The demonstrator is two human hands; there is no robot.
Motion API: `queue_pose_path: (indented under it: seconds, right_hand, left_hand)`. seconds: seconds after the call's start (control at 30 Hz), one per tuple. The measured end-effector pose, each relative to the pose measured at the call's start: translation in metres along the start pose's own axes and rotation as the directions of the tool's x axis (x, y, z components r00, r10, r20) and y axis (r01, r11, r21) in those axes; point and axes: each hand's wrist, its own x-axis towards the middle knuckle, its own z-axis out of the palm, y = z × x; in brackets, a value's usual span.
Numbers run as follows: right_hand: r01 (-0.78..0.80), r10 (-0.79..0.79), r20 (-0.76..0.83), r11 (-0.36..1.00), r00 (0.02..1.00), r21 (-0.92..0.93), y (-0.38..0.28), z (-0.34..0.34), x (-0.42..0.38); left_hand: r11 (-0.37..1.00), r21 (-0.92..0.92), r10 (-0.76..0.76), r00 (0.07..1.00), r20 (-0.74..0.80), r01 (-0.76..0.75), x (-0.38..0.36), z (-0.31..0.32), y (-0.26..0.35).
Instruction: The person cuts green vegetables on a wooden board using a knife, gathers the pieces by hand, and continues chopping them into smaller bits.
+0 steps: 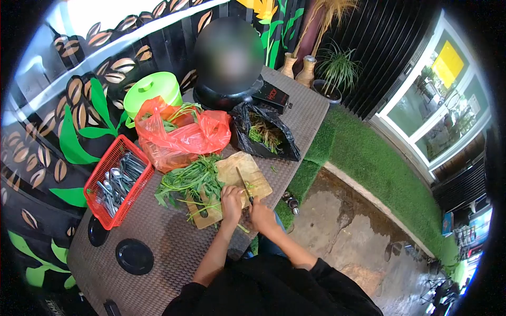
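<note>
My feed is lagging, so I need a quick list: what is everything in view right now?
cutting board: 1, wooden, table's near edge
leafy greens: 1 pile, green, on the board's left part
knife: 1, dark blade, over the board
red bag: 1, holds greens, behind the board
black bag: 1, holds scraps, right of red bag
basket: 1, red, holds spoons, left
green container: 1, far left
left hand: on the greens
right hand: gripping the knife

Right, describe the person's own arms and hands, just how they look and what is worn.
Both forearms are bare. Black sleeves are pushed up to about the elbows, part of a black top. The left hand and right hand wear no gloves; rings or a watch are too small to tell.
</note>
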Motion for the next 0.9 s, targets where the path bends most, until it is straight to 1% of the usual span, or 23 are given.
queue_pose_path:
  seconds: [0.03, 0.07, 0.13, 0.17, 0.2, 0.27, 0.33, 0.4, 0.43, 0.5, 0.57, 0.63, 0.7, 0.73, 0.8, 0.83, 0.87, 0.9]
  right_hand:
    - [-0.067, 0.067, 0.053, 0.998, 0.996, 0.011, -0.005, -0.001, -0.005]
    - [-0.068, 0.068, 0.055, 0.998, 0.996, 0.008, -0.005, 0.007, -0.002]
    - [-0.074, 0.074, 0.011, 0.997, 0.997, 0.033, 0.001, 0.026, 0.013]
    - [-0.035, 0.036, -0.021, 0.997, 0.999, 0.068, 0.006, 0.028, 0.024]
    - [-0.035, 0.037, -0.018, 0.997, 0.999, 0.069, 0.006, 0.024, 0.027]
    - [0.028, -0.025, -0.032, 0.996, 0.999, 0.084, 0.008, 0.013, 0.032]
    - [0.044, -0.041, -0.042, 0.997, 0.998, 0.071, 0.005, 0.004, 0.019]
    - [-0.061, 0.058, 0.109, 0.998, 0.992, 0.022, -0.004, -0.006, 0.002]
    - [-0.061, 0.058, 0.110, 0.998, 0.992, 0.020, -0.005, 0.002, 0.000]
    - [-0.077, 0.078, -0.012, 0.996, 0.997, 0.046, -0.004, 0.026, 0.003]
    - [-0.051, 0.052, -0.036, 0.998, 0.998, 0.034, 0.006, 0.040, 0.018]
    - [-0.028, 0.030, -0.064, 0.999, 0.998, 0.029, 0.008, 0.040, 0.018]
    - [0.013, -0.013, -0.087, 1.000, 0.996, 0.001, 0.012, 0.030, 0.011]
    - [0.018, -0.017, -0.090, 1.000, 0.996, 0.003, 0.012, 0.024, 0.007]
    - [-0.068, 0.067, -0.020, 0.996, 0.998, -0.051, 0.012, 0.015, -0.002]
    - [-0.060, 0.059, -0.029, 0.997, 0.998, -0.040, 0.016, 0.016, 0.000]
    - [-0.061, 0.060, -0.031, 0.997, 0.998, -0.041, 0.020, 0.017, 0.003]
    - [-0.003, 0.003, -0.047, 1.000, 0.999, -0.008, 0.022, 0.015, 0.007]
  left_hand:
    - [1.000, -0.002, -0.003, 1.000, -0.003, 0.003, 0.001, 0.000, 0.000]
    - [1.000, -0.009, 0.000, 1.000, -0.006, 0.000, 0.000, 0.000, -0.001]
    - [1.000, -0.017, 0.003, 1.000, -0.010, -0.003, 0.002, -0.001, 0.000]
    - [1.000, -0.016, 0.005, 1.000, -0.013, -0.005, 0.002, -0.001, 0.001]
    - [1.000, -0.014, 0.009, 1.000, -0.013, -0.009, 0.001, -0.002, 0.001]
    - [1.000, -0.015, -0.007, 1.000, -0.012, 0.007, 0.000, -0.002, 0.002]
    - [0.999, -0.020, -0.027, 1.000, -0.011, 0.026, 0.000, -0.002, 0.003]
    - [0.999, -0.007, -0.036, 0.999, -0.022, 0.036, 0.000, -0.001, 0.002]
    - [0.999, -0.008, -0.039, 0.999, -0.022, 0.039, 0.000, -0.001, 0.001]
    - [1.000, -0.018, -0.023, 0.999, -0.027, 0.022, 0.000, -0.001, -0.001]
    - [1.000, -0.008, -0.017, 0.999, -0.030, 0.017, 0.000, -0.001, -0.001]
    - [1.000, 0.004, -0.004, 1.000, -0.027, 0.005, -0.001, -0.004, 0.003]
    - [0.990, 0.122, 0.080, 0.996, -0.028, -0.076, -0.003, -0.007, 0.008]
    - [0.989, 0.125, 0.083, 0.996, -0.031, -0.079, -0.003, -0.009, 0.008]
    - [0.993, 0.081, 0.080, 0.997, 0.007, -0.080, -0.005, -0.011, 0.007]
    - [0.993, 0.080, 0.081, 0.997, 0.007, -0.081, -0.005, -0.010, 0.005]
    - [0.998, 0.015, 0.057, 0.998, 0.017, -0.058, -0.004, -0.010, 0.003]
    - [0.998, -0.051, 0.035, 0.999, 0.028, -0.034, -0.003, -0.008, 0.002]
